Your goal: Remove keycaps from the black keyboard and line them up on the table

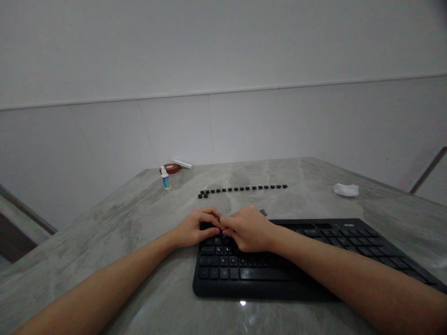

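Observation:
A black keyboard (265, 291) lies on the table beneath my hands. Several keys at its left part show pale spots where keycaps are off. My left hand (199, 227) is over the upper left corner, thumb and fingers bent together toward the other hand. My right hand (249, 229) is closed, its fingertips meeting the left ones above the keys. Whatever sits between the fingertips is too small and hidden to name. Beyond the hands, loose black keycaps (241, 189) stand in a long row, with two more keycaps (202, 196) in front of its left end.
A small white bottle with a blue label (166, 180) stands at the back left, near a reddish-brown round object (171, 168) and a white strip (183, 164). A crumpled white item (346, 190) lies at right. Behind the grey marbled table (132, 204) rises a wall.

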Action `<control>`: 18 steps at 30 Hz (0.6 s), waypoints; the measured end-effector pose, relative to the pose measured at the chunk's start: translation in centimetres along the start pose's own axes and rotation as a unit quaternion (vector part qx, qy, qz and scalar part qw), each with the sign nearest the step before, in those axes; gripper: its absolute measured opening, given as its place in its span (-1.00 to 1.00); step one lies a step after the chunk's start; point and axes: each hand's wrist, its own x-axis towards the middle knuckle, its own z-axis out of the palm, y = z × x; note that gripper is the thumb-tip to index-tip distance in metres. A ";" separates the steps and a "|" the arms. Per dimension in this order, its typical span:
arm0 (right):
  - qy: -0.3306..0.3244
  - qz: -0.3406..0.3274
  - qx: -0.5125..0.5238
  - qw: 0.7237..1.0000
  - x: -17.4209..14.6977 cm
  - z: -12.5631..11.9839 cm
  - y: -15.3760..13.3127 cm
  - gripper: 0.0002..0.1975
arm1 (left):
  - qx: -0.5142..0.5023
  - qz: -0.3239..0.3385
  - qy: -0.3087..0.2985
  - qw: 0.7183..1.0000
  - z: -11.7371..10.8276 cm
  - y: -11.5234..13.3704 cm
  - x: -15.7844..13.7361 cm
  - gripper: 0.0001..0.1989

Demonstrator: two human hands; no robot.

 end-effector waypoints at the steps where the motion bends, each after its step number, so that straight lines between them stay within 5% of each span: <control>1: -0.001 0.000 0.000 1.000 0.0 0.0 0.0 -0.84 | -0.005 -0.002 0.003 1.000 0.0 0.0 0.0 -0.86; 18: 0.040 0.090 -0.013 0.995 0.3 0.7 -0.4 -0.72 | -0.024 -0.005 0.015 1.000 0.2 -0.2 0.2 -0.84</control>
